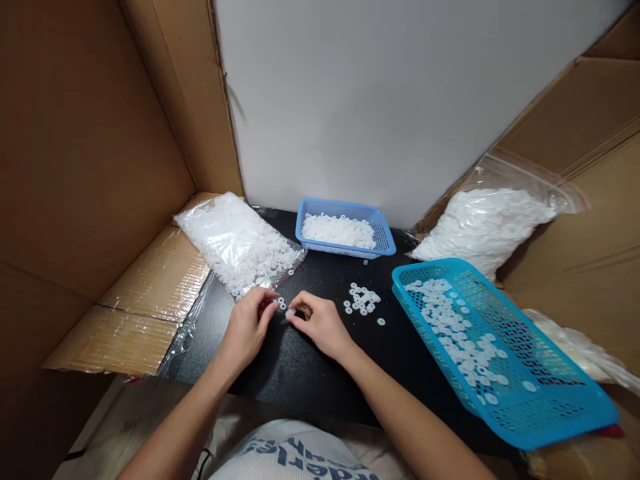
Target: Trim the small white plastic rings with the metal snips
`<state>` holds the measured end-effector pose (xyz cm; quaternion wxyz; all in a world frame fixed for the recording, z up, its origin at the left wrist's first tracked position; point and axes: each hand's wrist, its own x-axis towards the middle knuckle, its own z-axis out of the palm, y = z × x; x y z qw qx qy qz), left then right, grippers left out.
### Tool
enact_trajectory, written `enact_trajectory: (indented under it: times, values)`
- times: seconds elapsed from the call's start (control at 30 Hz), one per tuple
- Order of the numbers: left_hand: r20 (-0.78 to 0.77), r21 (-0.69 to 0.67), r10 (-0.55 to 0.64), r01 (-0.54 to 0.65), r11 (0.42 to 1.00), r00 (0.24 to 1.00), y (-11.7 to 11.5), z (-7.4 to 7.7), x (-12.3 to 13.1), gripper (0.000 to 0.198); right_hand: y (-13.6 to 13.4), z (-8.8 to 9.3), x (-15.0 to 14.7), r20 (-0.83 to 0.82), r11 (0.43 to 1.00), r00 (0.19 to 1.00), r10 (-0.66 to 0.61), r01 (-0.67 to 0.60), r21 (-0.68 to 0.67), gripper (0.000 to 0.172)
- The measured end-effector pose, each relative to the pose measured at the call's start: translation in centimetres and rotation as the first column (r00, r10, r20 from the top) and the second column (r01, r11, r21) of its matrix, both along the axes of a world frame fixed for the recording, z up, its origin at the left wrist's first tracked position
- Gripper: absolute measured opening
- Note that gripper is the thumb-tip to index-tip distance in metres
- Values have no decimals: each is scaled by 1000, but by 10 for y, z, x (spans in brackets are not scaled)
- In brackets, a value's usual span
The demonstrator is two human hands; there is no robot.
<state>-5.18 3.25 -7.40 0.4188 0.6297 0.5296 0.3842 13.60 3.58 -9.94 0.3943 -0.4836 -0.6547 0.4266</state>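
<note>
Both my hands meet over the black mat (310, 373) near its left side. My left hand (247, 327) pinches small white plastic rings (281, 304) between thumb and fingers. My right hand (320, 323) is curled, its fingertips pinching another small white ring right beside the left hand's. A loose cluster of white rings (363, 299) lies on the mat just right of my right hand. A clear bag of white rings (237, 243) lies just behind my left hand.
A small blue basket (385, 233) holding white rings stands at the back by the white wall. A large turquoise basket (540, 400) with several rings sits at the right. Another full clear bag (487, 223) leans at the right. Cardboard walls enclose both sides.
</note>
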Motion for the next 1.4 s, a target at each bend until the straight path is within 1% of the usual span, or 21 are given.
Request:
enact_trajectory:
  times: [0.07,0.17,0.2,0.23,0.3,0.33,0.37,0.43,0.53,0.6,0.67,0.77,0.9,1.07,1.27,1.4]
  values:
    - [116,-103,-45,57,993,992,-6,9,2,25,-3,7,7,-77,999,997,-12,10,-33,21]
    - [304,-239,-115,192,952,946,-14,22,12,52,-14,23,16,-181,998,983,-2,-8,-56,37]
    - [394,-290,-103,230,929,913,-17,26,16,58,-18,29,18,-212,998,977,1,-13,-57,40]
    - [516,-356,-48,266,896,855,-19,29,21,62,-22,33,20,-240,998,971,1,-15,-55,41]
    - [686,-445,97,310,840,721,-22,35,31,61,-29,42,21,-285,999,959,-8,-5,-46,42]
    - [735,-471,161,325,820,658,-24,38,35,58,-33,45,21,-305,999,952,-15,6,-33,42]
    - [763,-483,203,333,810,614,-26,41,40,55,-36,48,21,-322,1000,947,-22,21,-9,40]
    - [800,-486,245,353,799,547,-30,46,47,48,-42,53,21,-349,996,936,-37,64,67,35]
    - [836,-468,255,388,794,486,-36,56,54,45,-51,58,20,-382,974,922,-59,137,180,20]
    - [849,-456,243,417,786,470,-39,61,57,46,-54,61,20,-416,964,908,-57,159,215,17]
    - [858,-443,223,448,776,462,-42,66,58,49,-56,62,20,-454,959,890,-46,168,231,19]
    - [870,-425,202,477,770,450,-45,70,59,46,-57,62,22,-487,962,872,-42,167,215,23]
    - [878,-413,204,470,780,432,-46,72,60,39,-60,62,23,-493,968,870,-23,142,205,21]
    - [884,-396,199,449,801,424,-45,74,63,39,-62,65,22,-502,972,865,-24,138,190,19]
    - [893,-377,155,514,771,422,-45,74,60,49,-61,63,22,-536,979,844,-2,112,173,21]
    - [895,-369,146,517,772,421,-44,74,59,49,-61,61,23,-522,981,853,2,99,165,21]
